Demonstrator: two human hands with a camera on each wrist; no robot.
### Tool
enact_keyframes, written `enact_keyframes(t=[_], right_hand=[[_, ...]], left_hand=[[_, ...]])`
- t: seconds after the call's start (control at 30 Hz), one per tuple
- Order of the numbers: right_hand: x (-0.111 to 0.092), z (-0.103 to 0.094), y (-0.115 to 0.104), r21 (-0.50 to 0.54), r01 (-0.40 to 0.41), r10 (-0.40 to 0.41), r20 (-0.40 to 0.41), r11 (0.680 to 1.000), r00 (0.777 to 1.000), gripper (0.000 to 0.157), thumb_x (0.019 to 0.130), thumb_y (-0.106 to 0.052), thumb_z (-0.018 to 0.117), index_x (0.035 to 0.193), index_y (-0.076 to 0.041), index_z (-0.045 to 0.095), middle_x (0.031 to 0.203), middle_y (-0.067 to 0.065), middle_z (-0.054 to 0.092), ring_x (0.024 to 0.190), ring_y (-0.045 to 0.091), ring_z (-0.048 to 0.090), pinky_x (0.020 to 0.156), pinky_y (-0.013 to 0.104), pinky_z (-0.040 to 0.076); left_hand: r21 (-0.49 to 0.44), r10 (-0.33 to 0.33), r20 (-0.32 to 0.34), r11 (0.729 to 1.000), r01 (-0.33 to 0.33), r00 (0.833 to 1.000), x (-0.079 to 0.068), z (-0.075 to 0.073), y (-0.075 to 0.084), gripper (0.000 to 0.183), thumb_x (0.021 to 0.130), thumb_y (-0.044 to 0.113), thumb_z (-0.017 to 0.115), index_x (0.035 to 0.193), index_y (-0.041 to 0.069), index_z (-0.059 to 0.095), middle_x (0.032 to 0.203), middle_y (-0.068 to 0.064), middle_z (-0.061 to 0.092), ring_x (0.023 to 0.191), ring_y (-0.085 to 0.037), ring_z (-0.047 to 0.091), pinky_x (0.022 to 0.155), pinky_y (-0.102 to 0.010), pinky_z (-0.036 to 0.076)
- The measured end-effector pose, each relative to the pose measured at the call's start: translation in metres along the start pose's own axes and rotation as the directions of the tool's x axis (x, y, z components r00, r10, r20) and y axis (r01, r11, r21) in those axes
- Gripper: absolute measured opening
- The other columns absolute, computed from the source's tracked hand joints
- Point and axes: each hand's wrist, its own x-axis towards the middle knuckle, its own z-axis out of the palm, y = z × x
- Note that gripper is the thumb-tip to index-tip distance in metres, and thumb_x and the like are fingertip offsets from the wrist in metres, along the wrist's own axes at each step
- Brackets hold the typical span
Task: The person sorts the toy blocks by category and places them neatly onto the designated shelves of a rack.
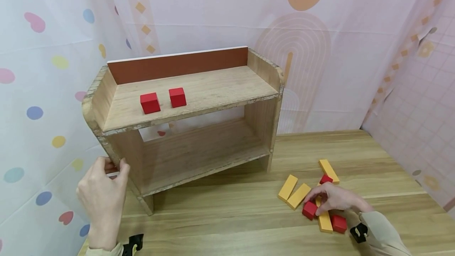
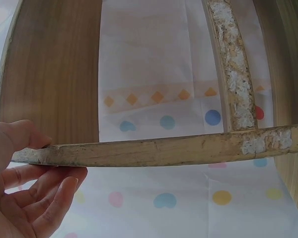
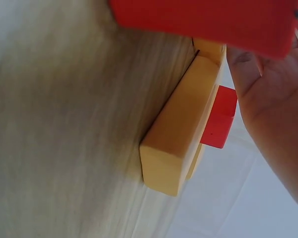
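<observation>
- Wooden shelf stands on the table in the head view, two red cubes up on its top board. Left hand pinches the front edge of its side panel. Right hand is down among the yellow blocks, pinching a red cube.
- Left wrist cam: thumb on one face of that panel, fingers on the other, so yeah, proper pinch.
- Right wrist cam: blurry big red block up top, yellow block below. Fingertips are hidden, can't tell the grip from here.
</observation>
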Motion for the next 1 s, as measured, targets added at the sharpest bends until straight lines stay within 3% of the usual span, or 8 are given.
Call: enact_keyframes(t=[0.2, 0.4, 0.57, 0.8, 1.0], right_hand=[[-0.001, -0.001, -0.002, 0.049, -0.024, 0.025, -0.003, 0.999, 1.000, 0.033, 0.081, -0.026, 0.072, 0.109, -0.009, 0.067, 0.100, 0.000, 0.066, 0.080, 0.007, 0.054, 0.065, 0.019, 0.046], [-0.001, -0.001, -0.001, 0.093, 0.012, -0.011, -0.012, 0.996, 1.000, 0.035, 0.083, -0.023, 0.071, 0.111, -0.004, 0.065, 0.101, 0.007, 0.065, 0.082, 0.001, 0.054, 0.066, 0.020, 0.050], [0.002, -0.003, -0.004, 0.053, 0.068, -0.064, -0.066, 0.996, 0.996, 0.033, 0.083, -0.020, 0.071, 0.110, -0.004, 0.064, 0.101, 0.012, 0.067, 0.086, -0.002, 0.057, 0.072, 0.021, 0.052], [0.009, -0.009, -0.012, 0.021, 0.141, -0.137, -0.142, 0.990, 0.980, 0.030, 0.084, -0.011, 0.069, 0.110, 0.002, 0.062, 0.104, 0.015, 0.067, 0.096, -0.005, 0.061, 0.078, 0.025, 0.055], [0.015, -0.013, -0.020, -0.032, 0.106, -0.111, -0.225, 0.994, 0.968, 0.032, 0.083, -0.013, 0.070, 0.110, 0.003, 0.063, 0.103, 0.015, 0.068, 0.093, -0.001, 0.064, 0.078, 0.026, 0.055]], left_hand=[[0.003, 0.001, -0.004, 1.000, -0.001, 1.000, 0.000, 0.000, 0.000, 0.019, 0.083, 0.013, 0.061, 0.082, -0.007, 0.061, 0.075, -0.024, 0.068, 0.066, -0.040, 0.063, 0.054, -0.039, 0.034], [0.003, 0.008, -0.006, 1.000, -0.008, 1.000, 0.000, 0.000, -0.001, 0.019, 0.083, 0.012, 0.062, 0.081, -0.007, 0.061, 0.075, -0.024, 0.068, 0.066, -0.040, 0.063, 0.055, -0.040, 0.036], [-0.002, 0.004, -0.004, 1.000, -0.004, 1.000, 0.000, 0.000, 0.000, 0.019, 0.083, 0.012, 0.062, 0.082, -0.007, 0.061, 0.075, -0.024, 0.068, 0.066, -0.041, 0.063, 0.057, -0.046, 0.038], [0.006, 0.005, -0.002, 1.000, -0.005, 1.000, 0.000, 0.000, 0.001, 0.019, 0.083, 0.012, 0.062, 0.081, -0.007, 0.061, 0.075, -0.024, 0.068, 0.066, -0.040, 0.064, 0.054, -0.039, 0.035], [-0.001, 0.000, -0.001, 1.000, 0.000, 1.000, 0.000, 0.000, 0.001, 0.020, 0.083, 0.012, 0.062, 0.081, -0.007, 0.061, 0.075, -0.025, 0.068, 0.066, -0.041, 0.064, 0.056, -0.045, 0.038]])
